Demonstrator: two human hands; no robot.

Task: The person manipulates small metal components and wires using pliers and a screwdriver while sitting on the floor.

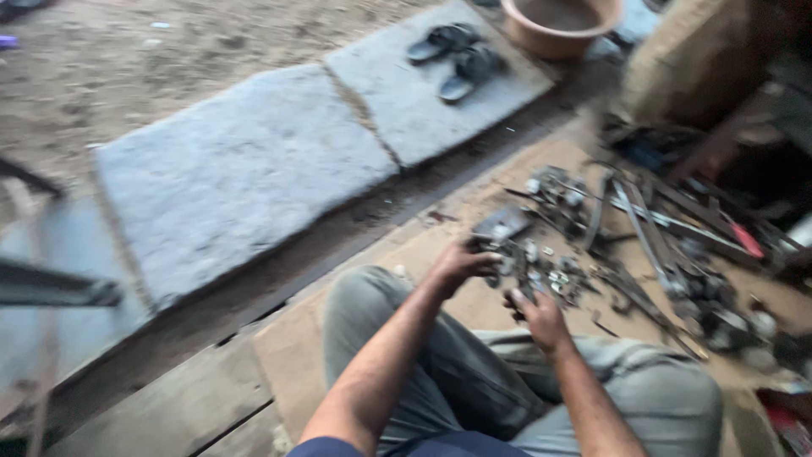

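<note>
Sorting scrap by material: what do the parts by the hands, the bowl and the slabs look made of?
Small parts: likely metal, grey with dull glints, though blurred. Bowl: terracotta-coloured, matte, either clay or plastic. Slabs: rough grey stone or concrete, with a seam between them.

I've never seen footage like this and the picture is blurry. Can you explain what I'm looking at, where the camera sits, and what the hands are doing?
The single picture comes from a camera worn on a person's head, looking down. The person sits on the ground, knees in grey trousers. Both bare hands reach into a pile of small metal parts on a board. The left hand touches the pile's near edge; the right hand seems to close on a small piece, too blurred to name. Long metal tools lie further right. Beyond are stone slabs, a pair of sandals and a clay-coloured basin.
</note>
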